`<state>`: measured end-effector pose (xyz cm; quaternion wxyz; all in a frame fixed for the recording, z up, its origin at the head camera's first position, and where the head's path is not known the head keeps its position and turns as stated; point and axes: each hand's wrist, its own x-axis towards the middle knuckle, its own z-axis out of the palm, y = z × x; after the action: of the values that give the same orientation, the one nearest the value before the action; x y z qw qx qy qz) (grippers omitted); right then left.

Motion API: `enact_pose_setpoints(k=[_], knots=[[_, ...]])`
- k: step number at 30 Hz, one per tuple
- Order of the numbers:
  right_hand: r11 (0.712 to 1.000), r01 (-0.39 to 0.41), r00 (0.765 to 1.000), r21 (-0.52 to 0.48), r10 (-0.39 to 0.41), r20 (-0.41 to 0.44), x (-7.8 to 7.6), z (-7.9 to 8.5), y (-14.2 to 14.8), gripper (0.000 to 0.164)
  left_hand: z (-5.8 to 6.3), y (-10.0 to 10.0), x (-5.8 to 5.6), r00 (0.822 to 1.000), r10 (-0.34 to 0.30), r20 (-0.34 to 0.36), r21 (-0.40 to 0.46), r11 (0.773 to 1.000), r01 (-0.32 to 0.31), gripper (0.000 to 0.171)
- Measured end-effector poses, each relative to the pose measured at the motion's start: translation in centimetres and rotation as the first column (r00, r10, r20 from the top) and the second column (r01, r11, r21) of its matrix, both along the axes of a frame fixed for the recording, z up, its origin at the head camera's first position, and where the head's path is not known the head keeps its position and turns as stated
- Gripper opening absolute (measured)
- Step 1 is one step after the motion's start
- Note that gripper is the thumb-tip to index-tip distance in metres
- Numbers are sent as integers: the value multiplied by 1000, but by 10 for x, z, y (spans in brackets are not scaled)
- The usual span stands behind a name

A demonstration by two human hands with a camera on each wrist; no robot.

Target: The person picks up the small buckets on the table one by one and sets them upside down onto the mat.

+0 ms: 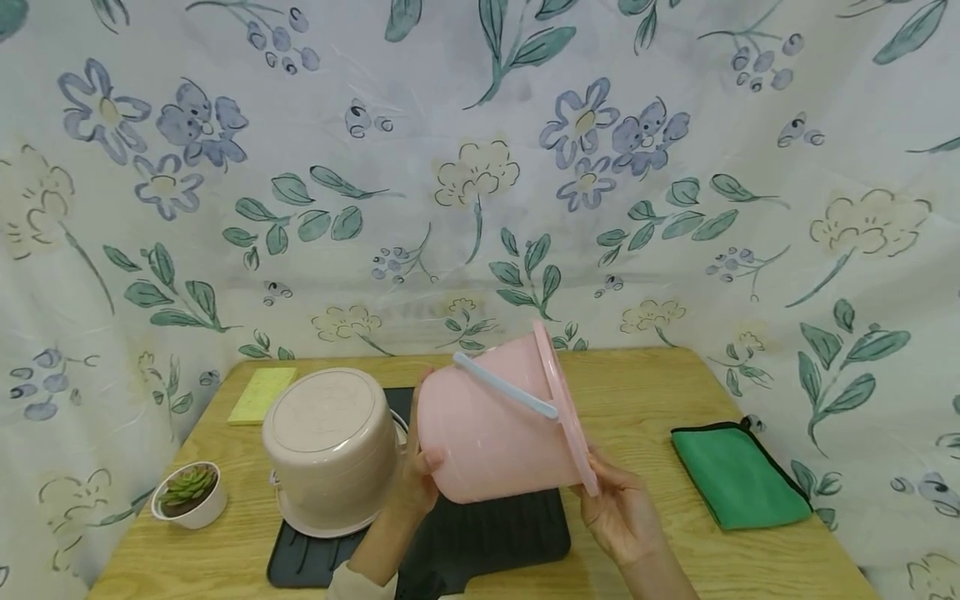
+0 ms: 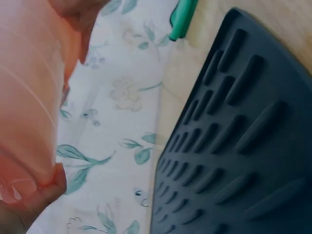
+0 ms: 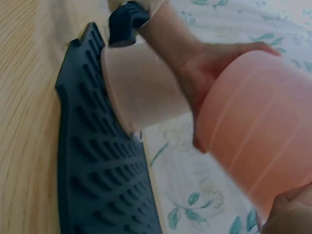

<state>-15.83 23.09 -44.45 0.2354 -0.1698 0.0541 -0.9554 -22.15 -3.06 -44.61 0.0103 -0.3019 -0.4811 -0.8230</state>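
A pink bucket (image 1: 495,442) with a pale blue handle (image 1: 506,386) is held tilted on its side in the air, its rim toward the right. My left hand (image 1: 420,475) grips it at the base end, thumb on the near side. At the rim, my right hand (image 1: 622,512) pinches the lower edge. Below the bucket lies a dark ribbed drying mat (image 1: 517,529). On the mat's left part a beige bucket (image 1: 330,454) stands upside down. In the right wrist view the pink bucket (image 3: 258,122) hides part of both hands.
A potted succulent (image 1: 189,492) stands at the left of the wooden table (image 1: 630,392), with a yellow cloth (image 1: 261,395) behind it. A folded green cloth (image 1: 738,475) with black edging lies at the right. A flowered curtain (image 1: 420,217) hangs behind.
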Motion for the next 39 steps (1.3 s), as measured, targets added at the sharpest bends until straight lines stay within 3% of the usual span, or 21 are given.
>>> enact_pose_setpoints(k=[3,7,11,13,15,18,20,22,23,27,28,30,32,35,37,39], knots=[[1000,-18,1000,7,18,-14,-4,-7,0,47,10,-4,-1,998,60,-10,-98,993,-60,92],[998,-34,999,47,34,-4,-7,-17,1,43,19,-6,-1,997,70,-30,-158,985,-74,98],[987,10,1000,163,-5,-29,-10,-25,2,44,26,-5,1,991,98,-96,-236,964,-119,100],[974,31,998,226,-20,-52,-11,-30,3,47,30,-5,4,978,154,-142,-299,935,-191,102],[951,50,997,305,-27,-78,-14,-33,6,49,34,-5,7,956,220,-196,-357,892,-278,105],[882,68,996,466,-34,-80,-16,-34,12,49,42,-4,12,920,292,-260,-413,828,-380,109],[785,92,996,613,-69,-61,-19,-33,17,45,47,-3,14,893,324,-313,-446,780,-439,109],[649,118,991,752,-123,-50,-21,-32,22,41,52,-1,17,858,352,-373,-491,710,-505,111],[571,136,986,810,-159,-53,-23,-31,25,39,54,0,18,836,363,-412,-516,663,-543,112],[248,205,941,947,-318,-120,-31,-28,34,29,60,6,22,725,356,-589,-579,440,-687,113],[176,214,925,961,-353,-141,-34,-27,36,31,61,8,22,696,342,-631,-578,391,-716,112],[42,236,899,971,-389,-202,-38,-25,41,42,63,11,22,651,308,-694,-571,315,-758,112],[-80,264,881,961,-386,-274,-42,-23,46,54,64,14,21,620,282,-732,-566,256,-784,112],[-227,298,861,927,-355,-364,-47,-21,52,59,65,16,21,599,257,-759,-568,189,-801,111],[-314,321,848,894,-326,-419,-51,-20,55,62,65,17,20,581,245,-776,-561,153,-814,109],[-411,348,829,842,-283,-481,-55,-20,58,64,65,17,18,560,237,-794,-545,131,-828,109]])
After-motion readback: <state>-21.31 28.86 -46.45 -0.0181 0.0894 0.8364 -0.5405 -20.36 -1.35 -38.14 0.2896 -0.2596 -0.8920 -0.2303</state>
